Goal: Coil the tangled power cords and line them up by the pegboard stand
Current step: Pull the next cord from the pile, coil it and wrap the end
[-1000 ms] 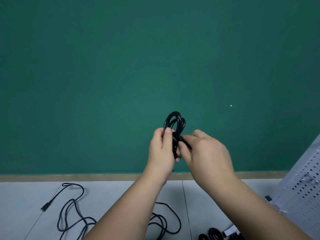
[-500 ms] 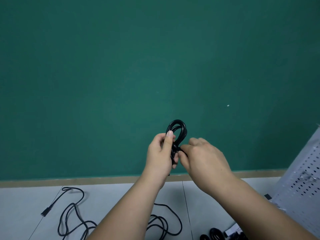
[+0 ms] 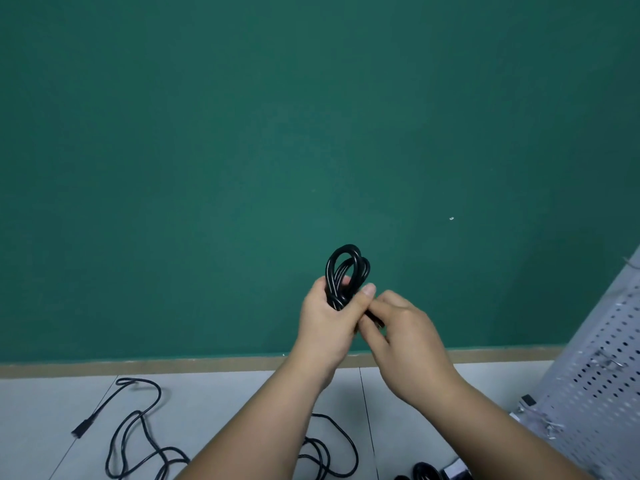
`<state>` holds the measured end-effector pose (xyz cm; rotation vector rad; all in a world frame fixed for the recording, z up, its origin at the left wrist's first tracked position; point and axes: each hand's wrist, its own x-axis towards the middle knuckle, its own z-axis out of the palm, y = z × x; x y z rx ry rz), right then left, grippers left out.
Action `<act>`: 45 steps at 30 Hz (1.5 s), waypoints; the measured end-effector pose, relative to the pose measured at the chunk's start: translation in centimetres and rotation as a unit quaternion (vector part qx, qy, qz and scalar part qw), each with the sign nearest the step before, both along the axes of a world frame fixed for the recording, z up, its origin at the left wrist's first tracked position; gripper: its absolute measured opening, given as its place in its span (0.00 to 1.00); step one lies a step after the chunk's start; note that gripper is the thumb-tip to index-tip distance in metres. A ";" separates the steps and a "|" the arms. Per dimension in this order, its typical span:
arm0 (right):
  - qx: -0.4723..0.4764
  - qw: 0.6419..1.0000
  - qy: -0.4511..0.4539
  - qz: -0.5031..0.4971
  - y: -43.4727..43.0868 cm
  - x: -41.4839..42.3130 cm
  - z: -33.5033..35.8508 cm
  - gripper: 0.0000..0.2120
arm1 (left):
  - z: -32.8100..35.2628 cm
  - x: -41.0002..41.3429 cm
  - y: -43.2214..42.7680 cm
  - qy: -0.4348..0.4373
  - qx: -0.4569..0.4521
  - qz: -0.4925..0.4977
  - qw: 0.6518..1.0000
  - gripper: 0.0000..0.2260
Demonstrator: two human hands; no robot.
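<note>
A black coiled power cord [image 3: 346, 270] is held up in front of the green wall, its loops standing above my fists. My left hand [image 3: 327, 323] grips the bundle at its waist, thumb raised along the right side. My right hand [image 3: 403, 341] sits just right of it and pinches the cord's loose end at the bundle's lower part; its fingertips are hidden. On the grey table below lies a loose tangled black cord [image 3: 138, 434] with its plug at the left. The white pegboard stand [image 3: 602, 368] leans at the far right.
A second run of loose black cord [image 3: 332, 445] lies under my left forearm. At the bottom edge, near the pegboard's foot, sit dark coiled cords [image 3: 424, 472] and a small white item [image 3: 457, 468]. A wooden ledge [image 3: 173, 364] runs along the wall's base.
My left hand has turned so the thumb now stands on the bundle's right side, and the coil faces me more openly. My right hand has dropped lower, still on the cord end.
</note>
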<state>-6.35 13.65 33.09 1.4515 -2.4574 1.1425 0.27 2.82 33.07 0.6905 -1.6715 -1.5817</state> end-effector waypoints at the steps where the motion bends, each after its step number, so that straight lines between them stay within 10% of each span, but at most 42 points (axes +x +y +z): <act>1: -0.014 1.000 -0.013 0.007 0.0 0.0 -0.2 0.07 | -0.1 0.1 -0.1 0.012 -0.004 0.009 1.000 0.05; 18: -0.107 0.980 -0.083 -0.144 0.2 -0.8 -2.6 0.14 | -0.7 0.5 -1.3 0.080 0.001 0.011 0.997 0.07; 25: -0.158 0.947 -0.277 0.045 0.9 -1.5 1.5 0.14 | -1.3 -0.5 0.8 -0.054 -0.098 -0.117 0.987 0.10; 35: -0.049 0.989 0.084 -0.110 2.4 -0.3 0.5 0.13 | -3.7 -2.3 3.4 -0.205 -0.252 -0.008 0.946 0.08; 45: 0.121 0.984 -0.042 -0.121 4.7 -4.2 0.7 0.17 | -4.9 -2.2 3.1 -0.228 -0.384 -0.173 0.878 0.11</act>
